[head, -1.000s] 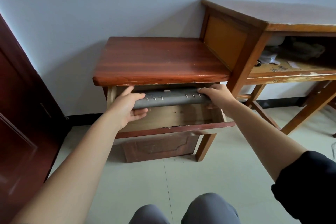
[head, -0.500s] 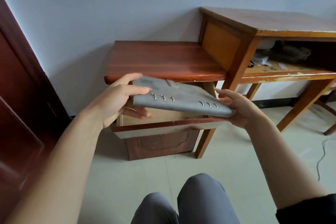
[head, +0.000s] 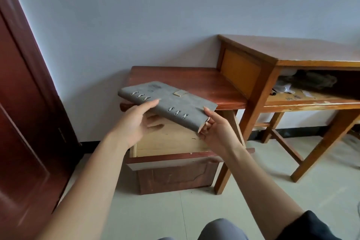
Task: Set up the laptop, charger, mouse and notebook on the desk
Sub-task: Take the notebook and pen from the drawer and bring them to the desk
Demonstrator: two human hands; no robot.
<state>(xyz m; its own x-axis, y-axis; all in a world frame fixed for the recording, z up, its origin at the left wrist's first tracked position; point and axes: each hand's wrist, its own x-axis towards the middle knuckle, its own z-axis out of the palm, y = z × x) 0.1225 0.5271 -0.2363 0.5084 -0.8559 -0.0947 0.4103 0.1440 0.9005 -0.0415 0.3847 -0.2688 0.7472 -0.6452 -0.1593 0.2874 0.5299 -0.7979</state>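
A grey ring-bound notebook (head: pixel 167 101) with a tan clasp is held in the air above the open drawer (head: pixel 169 142) of a low red-brown cabinet (head: pixel 187 82). My left hand (head: pixel 138 121) grips its left part, thumb on the cover and fingers underneath. My right hand (head: pixel 216 128) pinches its near right corner. The taller wooden desk (head: pixel 292 50) stands to the right with a bare top. No laptop, charger or mouse shows.
A dark red door (head: pixel 23 122) stands at the left. The desk's shelf (head: pixel 311 97) holds papers and dark clutter. The floor is pale tile, and my knees show at the bottom edge.
The notebook has come up out of the drawer and now lies flatter and higher, in front of the cabinet top. Both hands rose with it. The view has tilted up.
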